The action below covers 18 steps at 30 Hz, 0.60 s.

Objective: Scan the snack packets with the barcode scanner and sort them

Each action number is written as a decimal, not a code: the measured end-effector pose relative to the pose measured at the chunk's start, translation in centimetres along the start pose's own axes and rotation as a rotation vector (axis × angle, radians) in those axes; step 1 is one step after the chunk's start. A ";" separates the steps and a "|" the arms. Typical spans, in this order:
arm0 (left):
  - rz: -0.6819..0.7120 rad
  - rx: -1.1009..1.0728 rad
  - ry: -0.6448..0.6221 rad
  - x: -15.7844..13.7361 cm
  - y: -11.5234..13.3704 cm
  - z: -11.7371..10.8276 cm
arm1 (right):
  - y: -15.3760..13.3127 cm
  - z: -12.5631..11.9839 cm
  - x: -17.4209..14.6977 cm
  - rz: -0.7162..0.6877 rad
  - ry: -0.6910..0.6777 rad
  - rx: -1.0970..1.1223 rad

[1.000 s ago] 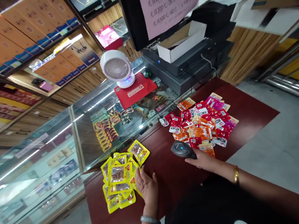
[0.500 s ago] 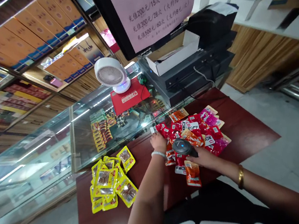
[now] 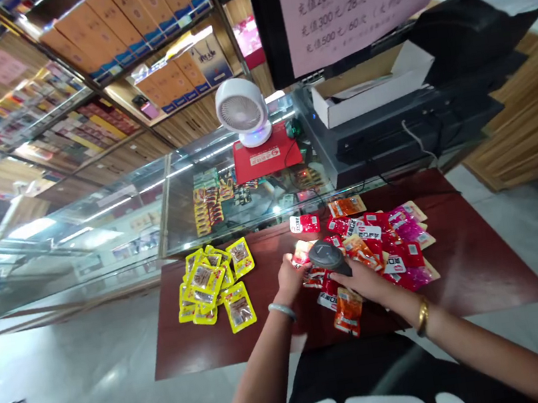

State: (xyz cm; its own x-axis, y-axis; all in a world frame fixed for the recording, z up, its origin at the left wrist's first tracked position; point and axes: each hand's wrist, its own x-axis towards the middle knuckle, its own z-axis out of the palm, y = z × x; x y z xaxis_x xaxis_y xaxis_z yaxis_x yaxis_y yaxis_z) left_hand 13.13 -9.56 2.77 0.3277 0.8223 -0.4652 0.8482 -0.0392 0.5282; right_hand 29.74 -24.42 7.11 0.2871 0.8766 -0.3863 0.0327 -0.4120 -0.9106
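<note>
My right hand [image 3: 360,280] is wrapped round a dark barcode scanner [image 3: 326,255], its head pointing forward and left over the packets. My left hand [image 3: 289,279] pinches the edge of a small red-and-white snack packet [image 3: 301,251] just left of the scanner head, and bright light falls on that packet. Beyond it a single red packet [image 3: 305,224] lies apart. Under and right of the scanner spreads a pile of red, orange and magenta snack packets [image 3: 390,237]. One orange packet [image 3: 348,313] lies nearest my body.
Yellow snack packets [image 3: 205,282] are heaped at the left of the dark red tabletop [image 3: 289,333]. Behind stand a glass display counter [image 3: 178,168], a white fan [image 3: 241,108] on a red mat [image 3: 263,165], a white open box [image 3: 336,110] and a monitor with a pink sheet [image 3: 345,1].
My left hand has left the far red packet, which now lies alone, and holds a nearer one beside the scanner. The view has shifted left, so everything appears further right.
</note>
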 end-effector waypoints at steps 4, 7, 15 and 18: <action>-0.072 -0.081 0.015 -0.6 -3.0 -1.0 | -0.2 1.3 0.6 -0.013 -0.058 -0.003; -0.166 0.003 0.119 -1.6 -5.7 -3.3 | 0.2 1.9 0.6 0.010 -0.068 -0.015; 0.233 0.354 0.345 3.7 -0.6 -3.6 | 0.8 2.2 -0.2 0.044 -0.023 -0.004; 0.386 0.401 0.201 7.7 4.2 -1.2 | 0.7 2.0 -0.5 0.074 0.023 -0.011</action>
State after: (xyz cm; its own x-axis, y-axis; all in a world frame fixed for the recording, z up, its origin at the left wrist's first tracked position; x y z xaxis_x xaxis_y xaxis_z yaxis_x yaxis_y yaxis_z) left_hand 18.78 -2.70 2.23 0.5917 0.7959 -0.1285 0.7873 -0.5360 0.3048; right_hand 27.68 -24.61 6.40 0.3110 0.8376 -0.4492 0.0211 -0.4786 -0.8778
